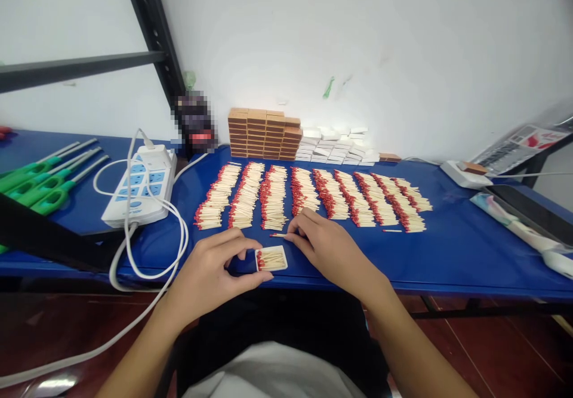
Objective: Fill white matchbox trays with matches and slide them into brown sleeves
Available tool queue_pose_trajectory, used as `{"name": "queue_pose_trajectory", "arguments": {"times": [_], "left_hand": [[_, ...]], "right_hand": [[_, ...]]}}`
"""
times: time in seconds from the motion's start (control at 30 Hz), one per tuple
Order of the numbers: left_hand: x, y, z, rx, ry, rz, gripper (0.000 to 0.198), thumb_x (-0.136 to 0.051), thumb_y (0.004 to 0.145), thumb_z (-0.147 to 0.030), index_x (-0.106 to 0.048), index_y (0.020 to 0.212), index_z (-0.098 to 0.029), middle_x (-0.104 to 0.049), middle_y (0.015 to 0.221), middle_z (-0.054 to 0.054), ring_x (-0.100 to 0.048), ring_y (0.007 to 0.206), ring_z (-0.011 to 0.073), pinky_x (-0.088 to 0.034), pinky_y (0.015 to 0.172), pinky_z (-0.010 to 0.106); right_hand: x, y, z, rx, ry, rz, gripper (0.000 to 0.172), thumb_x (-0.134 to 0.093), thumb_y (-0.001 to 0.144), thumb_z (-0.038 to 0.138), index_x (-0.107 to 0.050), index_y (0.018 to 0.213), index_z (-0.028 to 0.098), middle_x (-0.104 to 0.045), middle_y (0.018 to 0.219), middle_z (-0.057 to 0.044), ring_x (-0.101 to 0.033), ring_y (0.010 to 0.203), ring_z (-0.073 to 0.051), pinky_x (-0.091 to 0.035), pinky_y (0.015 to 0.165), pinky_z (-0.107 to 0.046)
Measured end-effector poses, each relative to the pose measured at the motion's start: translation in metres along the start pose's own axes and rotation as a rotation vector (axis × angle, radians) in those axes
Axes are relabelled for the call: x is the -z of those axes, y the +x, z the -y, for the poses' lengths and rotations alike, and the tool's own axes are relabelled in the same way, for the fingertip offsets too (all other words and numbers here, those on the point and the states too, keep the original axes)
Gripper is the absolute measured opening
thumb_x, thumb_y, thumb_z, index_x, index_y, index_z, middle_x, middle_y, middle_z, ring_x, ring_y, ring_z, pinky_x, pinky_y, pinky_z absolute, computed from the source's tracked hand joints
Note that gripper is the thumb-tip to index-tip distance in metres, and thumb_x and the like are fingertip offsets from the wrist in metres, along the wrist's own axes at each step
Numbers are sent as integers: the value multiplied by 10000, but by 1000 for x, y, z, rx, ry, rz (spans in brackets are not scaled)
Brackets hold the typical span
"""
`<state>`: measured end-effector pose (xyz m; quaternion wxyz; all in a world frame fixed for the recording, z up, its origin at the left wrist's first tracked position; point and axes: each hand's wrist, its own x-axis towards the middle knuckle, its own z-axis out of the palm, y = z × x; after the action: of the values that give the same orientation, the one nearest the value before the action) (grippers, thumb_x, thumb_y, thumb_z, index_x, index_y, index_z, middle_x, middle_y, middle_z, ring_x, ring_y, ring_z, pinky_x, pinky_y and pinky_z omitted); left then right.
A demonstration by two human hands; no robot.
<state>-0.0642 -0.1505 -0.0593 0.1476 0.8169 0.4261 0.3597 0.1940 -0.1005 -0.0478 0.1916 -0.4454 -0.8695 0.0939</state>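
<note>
A small white matchbox tray point(271, 259) with red-tipped matches in it rests near the front edge of the blue table point(456, 249). My left hand point(215, 267) grips the tray's left side between thumb and fingers. My right hand point(322, 240) lies just right of the tray, its fingertips pinching a single match point(278, 235) against the table. Behind the hands, several rows of red-tipped matches point(313, 198) are laid out side by side.
Brown matchbox sleeves point(262, 132) and white inner trays point(335, 146) are stacked against the wall. A white power strip point(141, 186) with looping cable lies at left, beside green-handled lighters point(40, 180). A dark phone point(530, 207) and packets lie at right.
</note>
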Motion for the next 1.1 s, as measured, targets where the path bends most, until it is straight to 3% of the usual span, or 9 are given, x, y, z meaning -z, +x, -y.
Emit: {"name": "queue_pose_trajectory", "arguments": {"times": [0.37, 0.57, 0.77, 1.1], "left_hand": [[0, 0, 0, -9, 0, 8, 279, -893, 891, -308, -760, 1128, -243, -600, 841, -34, -526, 687, 115, -446, 671, 251], [0, 0, 0, -20, 1, 4, 256, -890, 893, -289, -758, 1104, -233, -598, 838, -35, -525, 692, 114, -447, 679, 247], [0, 1, 0, -16, -4, 2, 265, -893, 888, -291, -763, 1113, -238, -602, 838, -37, -527, 682, 112, -452, 673, 243], [0, 0, 0, -21, 0, 1, 249, -884, 898, -295, -761, 1104, -230, -613, 839, -31, -532, 687, 117, -458, 679, 244]], "right_hand": [[17, -12, 17, 74, 43, 17, 56, -594, 1097, 198, -602, 1044, 213, -664, 1052, -48, -684, 905, -214, -526, 790, -349], [14, -16, 30, 141, 68, 58, 71, -579, 1109, 214, -601, 1042, 211, -666, 1069, -45, -668, 877, -195, -506, 738, -330], [19, -14, 26, 111, 133, 84, 26, -611, 1089, 195, -618, 1102, 216, -666, 1123, -46, -677, 958, -208, -520, 796, -339], [12, -13, 26, 117, 216, 108, 97, -577, 1102, 193, -628, 1021, 208, -661, 1068, -38, -656, 898, -181, -495, 778, -322]]}}
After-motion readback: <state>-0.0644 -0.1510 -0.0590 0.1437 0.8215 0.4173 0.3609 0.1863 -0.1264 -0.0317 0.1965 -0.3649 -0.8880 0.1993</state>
